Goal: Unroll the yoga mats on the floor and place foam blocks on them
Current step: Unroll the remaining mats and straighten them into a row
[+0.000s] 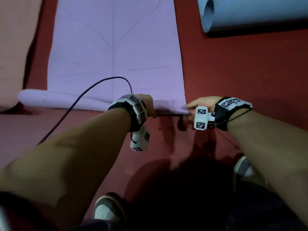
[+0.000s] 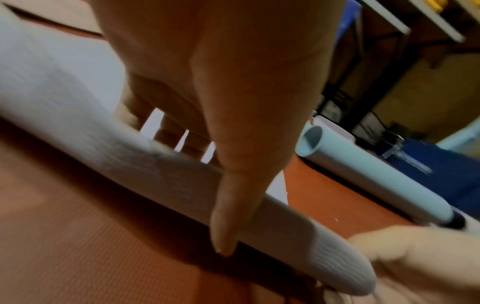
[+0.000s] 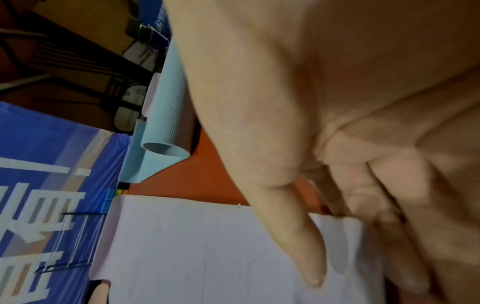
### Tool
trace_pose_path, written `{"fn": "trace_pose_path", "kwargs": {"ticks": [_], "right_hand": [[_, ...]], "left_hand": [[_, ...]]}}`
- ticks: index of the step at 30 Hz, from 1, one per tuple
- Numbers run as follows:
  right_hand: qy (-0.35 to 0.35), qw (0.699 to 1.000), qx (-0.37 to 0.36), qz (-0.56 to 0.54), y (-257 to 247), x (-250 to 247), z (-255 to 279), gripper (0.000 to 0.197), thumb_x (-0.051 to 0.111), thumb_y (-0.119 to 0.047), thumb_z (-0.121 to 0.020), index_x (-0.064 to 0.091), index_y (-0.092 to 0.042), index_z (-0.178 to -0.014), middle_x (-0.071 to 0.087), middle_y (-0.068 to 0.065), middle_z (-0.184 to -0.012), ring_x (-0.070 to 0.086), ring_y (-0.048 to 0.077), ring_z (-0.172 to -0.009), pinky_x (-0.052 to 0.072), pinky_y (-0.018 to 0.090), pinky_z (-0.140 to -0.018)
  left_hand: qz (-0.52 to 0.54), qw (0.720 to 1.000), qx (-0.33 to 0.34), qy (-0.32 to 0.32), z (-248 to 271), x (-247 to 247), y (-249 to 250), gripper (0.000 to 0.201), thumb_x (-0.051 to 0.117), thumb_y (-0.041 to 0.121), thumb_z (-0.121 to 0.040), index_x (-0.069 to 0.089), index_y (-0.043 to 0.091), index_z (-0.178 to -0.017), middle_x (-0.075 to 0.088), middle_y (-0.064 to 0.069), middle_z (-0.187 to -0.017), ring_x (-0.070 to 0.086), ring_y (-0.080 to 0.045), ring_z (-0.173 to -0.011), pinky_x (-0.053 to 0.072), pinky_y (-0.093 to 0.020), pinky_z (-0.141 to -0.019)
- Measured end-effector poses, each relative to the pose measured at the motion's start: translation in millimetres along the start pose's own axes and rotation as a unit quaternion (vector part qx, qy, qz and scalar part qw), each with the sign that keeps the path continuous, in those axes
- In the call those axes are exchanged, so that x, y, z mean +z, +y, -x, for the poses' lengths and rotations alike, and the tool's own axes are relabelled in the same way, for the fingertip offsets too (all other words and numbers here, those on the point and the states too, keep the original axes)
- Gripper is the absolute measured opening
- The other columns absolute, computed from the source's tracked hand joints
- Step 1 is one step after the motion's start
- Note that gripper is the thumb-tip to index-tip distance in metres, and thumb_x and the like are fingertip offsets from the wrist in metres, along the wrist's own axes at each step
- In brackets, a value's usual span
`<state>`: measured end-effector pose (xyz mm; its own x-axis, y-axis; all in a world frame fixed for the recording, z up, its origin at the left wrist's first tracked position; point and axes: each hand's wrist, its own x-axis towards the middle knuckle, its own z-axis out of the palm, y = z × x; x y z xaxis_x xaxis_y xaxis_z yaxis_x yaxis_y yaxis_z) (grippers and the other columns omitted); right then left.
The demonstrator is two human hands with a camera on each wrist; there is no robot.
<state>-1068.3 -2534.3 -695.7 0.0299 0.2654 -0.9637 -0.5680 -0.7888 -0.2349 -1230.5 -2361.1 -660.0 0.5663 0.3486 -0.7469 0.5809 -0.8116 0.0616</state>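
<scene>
A purple yoga mat point(image 1: 113, 47) lies flat on the red floor, running away from me. Its near end is still a thin roll point(image 1: 58, 100) lying crosswise. My left hand point(image 1: 148, 104) grips this roll right of its middle; in the left wrist view the thumb point(image 2: 228, 216) crosses the roll's point(image 2: 155, 174) front and the fingers reach over its back. My right hand point(image 1: 198, 105) holds the roll's right tip, with the thumb point(image 3: 298, 246) lying over the purple mat point(image 3: 194, 257).
A light blue mat point(image 1: 250, 14) lies partly rolled at the far right, also seen as the blue roll point(image 2: 363, 168). A pink mat point(image 1: 15, 47) lies at the left. A black cable point(image 1: 83, 97) crosses the purple roll. My shoes point(image 1: 106, 209) stand on the red floor point(image 1: 233, 72).
</scene>
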Motion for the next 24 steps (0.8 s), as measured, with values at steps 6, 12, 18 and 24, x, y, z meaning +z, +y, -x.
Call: {"fn": "trace_pose_path", "kwargs": {"ticks": [6,12,18,24], "right_hand": [[-0.083,0.992,-0.046,-0.084,-4.3,5.1,11.3,0.026,0.064,0.008,-0.085,0.053,0.000,-0.107,0.069,0.025,-0.101,0.066,0.042,-0.106,0.059,0.047,-0.075],[-0.118,0.989,-0.089,-0.020,-35.5,42.0,23.4,0.018,0.063,0.005,-0.082,0.050,-0.004,-0.073,0.065,0.027,-0.096,0.064,0.046,-0.109,0.054,0.053,-0.091],[-0.103,0.987,-0.121,0.030,-56.8,54.7,23.3,0.032,0.065,0.005,-0.074,0.050,-0.017,-0.093,0.052,0.020,-0.106,0.066,0.036,-0.104,0.056,0.046,-0.090],[-0.144,0.965,-0.219,0.017,-63.7,66.0,23.2,0.046,0.048,0.011,-0.091,0.048,-0.018,-0.127,0.054,0.013,-0.104,0.065,0.019,-0.063,0.060,0.035,-0.067]], "left_hand": [[0.132,0.991,-0.013,-0.007,8.7,49.9,-11.5,0.057,0.072,0.064,-0.076,0.066,0.011,-0.099,0.068,-0.008,-0.099,0.063,-0.028,-0.091,0.046,-0.032,-0.070],[0.431,0.900,-0.070,-0.001,15.1,73.3,-16.6,0.070,0.069,0.063,-0.080,0.060,0.006,-0.119,0.062,-0.007,-0.114,0.057,-0.026,-0.107,0.041,-0.030,-0.085],[0.529,0.846,-0.024,-0.057,22.6,51.9,-34.1,0.050,0.087,0.043,-0.063,0.060,0.011,-0.091,0.051,-0.010,-0.084,0.048,-0.017,-0.063,0.039,-0.021,-0.049],[0.318,0.943,-0.010,0.093,21.1,56.0,-33.5,0.060,0.087,0.026,-0.069,0.044,0.017,-0.110,0.059,-0.006,-0.106,0.058,-0.026,-0.093,0.050,-0.036,-0.075]]}}
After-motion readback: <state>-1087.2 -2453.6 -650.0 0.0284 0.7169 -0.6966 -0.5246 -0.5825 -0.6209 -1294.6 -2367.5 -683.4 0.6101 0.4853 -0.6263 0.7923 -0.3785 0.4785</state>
